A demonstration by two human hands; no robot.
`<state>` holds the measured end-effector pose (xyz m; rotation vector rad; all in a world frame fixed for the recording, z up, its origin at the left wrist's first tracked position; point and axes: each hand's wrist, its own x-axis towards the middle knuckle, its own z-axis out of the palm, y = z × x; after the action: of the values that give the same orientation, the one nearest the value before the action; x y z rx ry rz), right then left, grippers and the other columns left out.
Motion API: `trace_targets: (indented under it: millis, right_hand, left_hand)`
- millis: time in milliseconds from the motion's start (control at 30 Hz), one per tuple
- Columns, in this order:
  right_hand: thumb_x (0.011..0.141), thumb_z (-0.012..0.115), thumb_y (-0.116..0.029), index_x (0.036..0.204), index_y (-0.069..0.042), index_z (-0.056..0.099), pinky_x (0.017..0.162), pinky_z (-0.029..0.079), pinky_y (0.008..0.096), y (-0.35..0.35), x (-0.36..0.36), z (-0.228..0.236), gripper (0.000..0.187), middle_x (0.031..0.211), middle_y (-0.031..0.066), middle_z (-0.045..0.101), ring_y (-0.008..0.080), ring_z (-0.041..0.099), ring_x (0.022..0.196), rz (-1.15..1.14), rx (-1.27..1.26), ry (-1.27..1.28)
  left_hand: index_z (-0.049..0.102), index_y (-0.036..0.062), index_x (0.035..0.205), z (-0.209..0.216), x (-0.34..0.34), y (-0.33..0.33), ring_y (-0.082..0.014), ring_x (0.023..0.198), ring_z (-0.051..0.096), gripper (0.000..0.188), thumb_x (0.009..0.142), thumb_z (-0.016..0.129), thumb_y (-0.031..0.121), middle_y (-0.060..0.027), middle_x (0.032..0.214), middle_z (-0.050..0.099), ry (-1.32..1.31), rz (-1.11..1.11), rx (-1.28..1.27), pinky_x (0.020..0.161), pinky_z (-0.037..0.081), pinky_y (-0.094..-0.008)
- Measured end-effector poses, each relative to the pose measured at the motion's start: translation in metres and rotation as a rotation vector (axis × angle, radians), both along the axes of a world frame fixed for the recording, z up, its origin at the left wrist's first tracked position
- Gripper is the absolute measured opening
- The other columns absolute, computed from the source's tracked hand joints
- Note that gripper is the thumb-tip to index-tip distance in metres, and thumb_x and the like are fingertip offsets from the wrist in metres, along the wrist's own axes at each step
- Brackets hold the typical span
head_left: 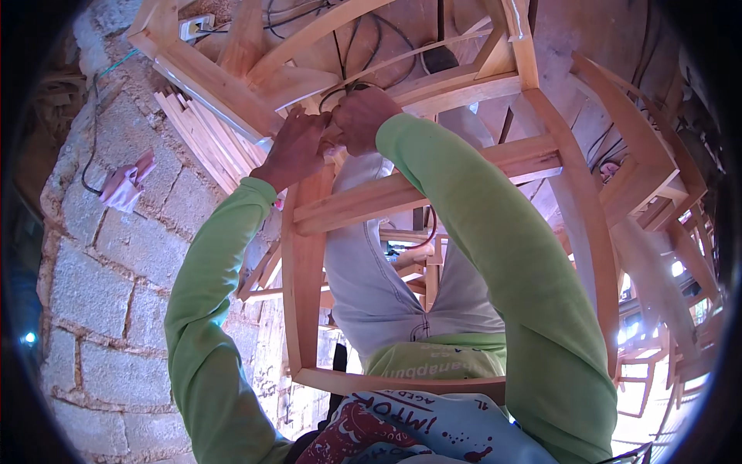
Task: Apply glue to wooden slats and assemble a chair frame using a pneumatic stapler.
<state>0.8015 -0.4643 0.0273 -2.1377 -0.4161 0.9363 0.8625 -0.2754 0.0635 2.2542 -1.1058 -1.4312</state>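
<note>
Both my hands meet at the far left corner of a wooden chair frame (355, 203) that surrounds my legs. My left hand (297, 143) has its fingers curled close beside the right. My right hand (363, 116) is closed, knuckles up, touching the fingers of the left. Whatever sits between the fingertips is too small or too hidden to name. Below the hands a crossbar of the frame runs from left to right, and a curved side piece (303, 286) comes down toward my body.
A rough block wall (93, 301) stands at the left, with a pale cloth-like piece (127, 182) against it. Wooden strips (205, 139) lean near the frame. Black cables (375, 35) trail behind, by a white socket box (195, 28). More chair frames (638, 147) stand at the right.
</note>
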Motion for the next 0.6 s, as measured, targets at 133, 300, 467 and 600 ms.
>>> trace_targets:
  millis: [133,300,467,600]
  right_hand:
    - [0.07,0.072,-0.025,0.082,-0.005,0.075,0.075,0.056,0.0427,0.002,-0.003,-0.003,0.023,0.084,0.0162,0.071,0.033,0.071,0.084,0.015,0.067,0.004]
    - [0.071,0.072,-0.026,0.084,-0.006,0.075,0.077,0.056,0.044,-0.001,-0.007,-0.006,0.024,0.085,0.0158,0.071,0.0351,0.071,0.082,-0.054,0.076,-0.08]
    - [0.073,0.073,-0.031,0.087,-0.004,0.074,0.079,0.056,0.0447,0.003,-0.016,-0.009,0.03,0.088,0.0171,0.071,0.0361,0.07,0.085,-0.103,0.057,0.008]
    - [0.075,0.076,-0.033,0.092,-0.001,0.073,0.08,0.056,0.0454,0.003,-0.017,-0.007,0.037,0.093,0.0175,0.07,0.0358,0.07,0.091,-0.099,0.038,0.008]
  left_hand:
    - [0.061,0.0009,0.119,0.001,-0.002,0.0,-0.0429,0.102,0.063,0.04,0.085,0.073,0.017,-0.026,0.102,0.067,0.014,-0.05,0.024,0.098,0.044,-0.0526]
    - [0.058,0.0012,0.127,0.001,0.024,-0.011,-0.041,0.106,0.063,0.041,0.088,0.068,0.012,-0.0245,0.108,0.068,0.228,0.036,0.125,0.095,0.049,-0.0482]
    - [0.058,0.002,0.133,0.001,0.045,-0.018,-0.0387,0.109,0.065,0.046,0.087,0.064,0.001,-0.0235,0.117,0.067,0.421,-0.04,0.183,0.093,0.051,-0.0447]
    - [0.065,-0.0011,0.122,0.003,0.043,-0.022,-0.0407,0.108,0.064,0.039,0.083,0.066,-0.001,-0.0224,0.114,0.068,0.282,-0.06,0.171,0.095,0.05,-0.0454]
